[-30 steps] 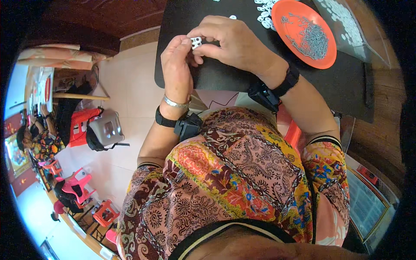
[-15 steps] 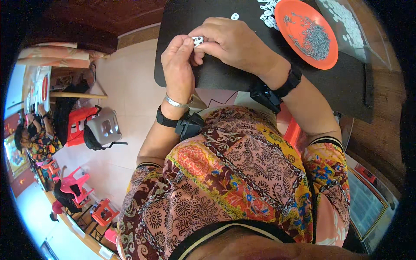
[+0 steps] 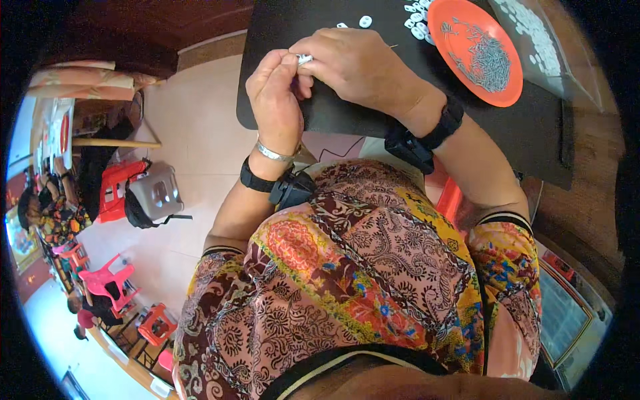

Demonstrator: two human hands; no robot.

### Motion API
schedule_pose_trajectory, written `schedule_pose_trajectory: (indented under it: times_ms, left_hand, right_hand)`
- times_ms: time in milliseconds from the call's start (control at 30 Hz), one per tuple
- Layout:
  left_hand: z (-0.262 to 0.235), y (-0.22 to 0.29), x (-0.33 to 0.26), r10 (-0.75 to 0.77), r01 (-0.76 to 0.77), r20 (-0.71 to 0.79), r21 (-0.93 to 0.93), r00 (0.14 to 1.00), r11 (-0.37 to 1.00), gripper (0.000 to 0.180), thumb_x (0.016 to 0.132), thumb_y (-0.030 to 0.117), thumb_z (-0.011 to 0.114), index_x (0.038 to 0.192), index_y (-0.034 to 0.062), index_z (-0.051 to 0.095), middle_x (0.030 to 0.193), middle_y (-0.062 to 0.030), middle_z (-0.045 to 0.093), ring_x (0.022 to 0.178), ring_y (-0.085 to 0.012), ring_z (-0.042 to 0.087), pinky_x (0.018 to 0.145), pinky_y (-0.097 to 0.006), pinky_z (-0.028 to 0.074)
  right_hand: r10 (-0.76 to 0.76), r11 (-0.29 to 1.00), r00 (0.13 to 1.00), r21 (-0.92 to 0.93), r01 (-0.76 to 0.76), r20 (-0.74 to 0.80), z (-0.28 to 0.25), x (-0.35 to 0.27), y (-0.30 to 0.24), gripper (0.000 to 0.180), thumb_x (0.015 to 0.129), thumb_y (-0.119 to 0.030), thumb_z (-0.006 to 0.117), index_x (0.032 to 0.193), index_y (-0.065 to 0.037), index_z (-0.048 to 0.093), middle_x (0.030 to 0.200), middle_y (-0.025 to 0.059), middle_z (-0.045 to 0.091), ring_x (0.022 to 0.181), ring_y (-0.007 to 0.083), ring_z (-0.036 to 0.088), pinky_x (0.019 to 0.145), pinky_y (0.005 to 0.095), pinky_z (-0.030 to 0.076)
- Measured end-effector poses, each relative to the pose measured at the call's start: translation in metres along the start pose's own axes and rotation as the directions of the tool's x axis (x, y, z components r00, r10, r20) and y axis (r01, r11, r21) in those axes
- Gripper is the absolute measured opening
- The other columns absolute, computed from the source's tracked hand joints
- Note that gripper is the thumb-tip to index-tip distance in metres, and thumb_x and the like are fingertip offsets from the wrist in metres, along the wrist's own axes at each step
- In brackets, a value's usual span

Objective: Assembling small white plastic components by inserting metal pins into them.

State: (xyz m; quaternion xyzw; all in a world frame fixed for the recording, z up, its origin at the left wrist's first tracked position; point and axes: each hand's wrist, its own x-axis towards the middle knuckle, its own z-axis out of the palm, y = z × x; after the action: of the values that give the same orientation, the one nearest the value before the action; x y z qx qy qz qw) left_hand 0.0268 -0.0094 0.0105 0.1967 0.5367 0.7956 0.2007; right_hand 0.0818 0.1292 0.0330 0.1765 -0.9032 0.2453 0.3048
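Note:
Over the near left part of the dark table (image 3: 490, 123), my left hand (image 3: 275, 93) and my right hand (image 3: 360, 67) meet fingertip to fingertip. Between them they pinch a small white plastic piece (image 3: 305, 59), partly hidden by the fingers. Whether a screw is also in the fingers I cannot tell. Beyond the right hand lies a loose white oval piece with holes (image 3: 365, 21), with part of another beside it. To the right, an orange plate (image 3: 495, 25) holds a heap of grey screws (image 3: 492, 67). A pile of white pieces (image 3: 419, 28) touches the plate's left side.
A clear plastic bag (image 3: 568, 70) with many white pieces lies right of the plate. Left of the table is pale tiled floor (image 3: 200, 127) with a grey stool (image 3: 160, 193) and red and pink seats farther off. Other people sit working at the far left.
The white piece has been turned in my fingers: its dark holes faced up before, and now a narrower side shows. Both hands stay in nearly the same place.

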Motion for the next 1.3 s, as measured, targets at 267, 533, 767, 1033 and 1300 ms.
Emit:
schedule_pose_trajectory:
  times_ms: [267,533,767,1033,1300]
  left_hand:
    - [0.002,-0.002,0.002,0.064,-0.064,0.004,-0.028,0.998,0.998,0.019,0.089,0.009,0.045,0.076,0.0006,0.056,0.06,-0.0024,0.052,0.05,-0.0081,0.043,0.047,-0.021,0.033]
    - [-0.021,0.024,0.003,0.106,-0.113,0.043,0.217,0.993,0.97,0.024,0.092,0.016,0.045,0.085,0.0005,0.06,0.068,-0.0059,0.06,0.056,-0.0108,0.053,0.053,-0.022,0.04]
    - [-0.252,-0.09,0.059,-0.344,0.367,-0.288,0.91,0.894,0.191,0.02,0.075,0.013,0.061,0.095,0.0082,0.066,0.067,-0.0097,0.065,0.058,-0.0226,0.063,0.054,-0.037,0.049]
    - [-0.353,-0.239,-0.052,-0.496,-0.031,-0.135,0.95,0.858,-0.311,0.028,0.076,0.015,0.055,0.103,0.0106,0.064,0.09,-0.013,0.065,0.083,-0.027,0.06,0.075,-0.036,0.048]
    - [-0.329,-0.249,-0.052,-0.251,0.297,-0.305,0.952,0.919,-0.07,0.029,0.079,0.025,0.054,0.101,0.0083,0.065,0.094,-0.016,0.066,0.087,-0.0293,0.062,0.077,-0.038,0.049]
  right_hand:
    - [-0.018,0.999,1.0,-0.03,0.018,0.007,-0.01,0.005,-0.008,0.016,0.083,-0.012,0.057,0.094,-0.001,0.062,0.082,0.0105,0.063,0.074,0.0234,0.062,0.065,0.0306,0.049]
    - [-0.03,0.997,0.988,0.063,0.04,-0.15,-0.006,0.006,0.004,0.012,0.081,-0.01,0.061,0.087,0.001,0.062,0.081,0.0155,0.064,0.073,0.0304,0.064,0.064,0.0333,0.051]
    - [0.361,0.908,0.932,0.24,-0.343,-0.036,-0.022,0.006,-0.002,0.017,0.082,-0.01,0.062,0.091,0.004,0.062,0.078,0.016,0.064,0.069,0.0211,0.063,0.062,0.0281,0.047]
    - [0.259,0.95,0.966,0.178,-0.257,0.009,-0.007,-0.007,0.013,0.023,0.083,-0.013,0.065,0.102,0.0,0.064,0.074,0.0065,0.061,0.064,0.0093,0.053,0.061,0.0242,0.044]
    - [0.287,0.942,0.958,0.175,-0.287,0.03,-0.016,0.002,-0.013,0.018,0.079,-0.006,0.066,0.097,0.0,0.064,0.072,0.008,0.06,0.061,0.0111,0.054,0.056,0.0245,0.044]
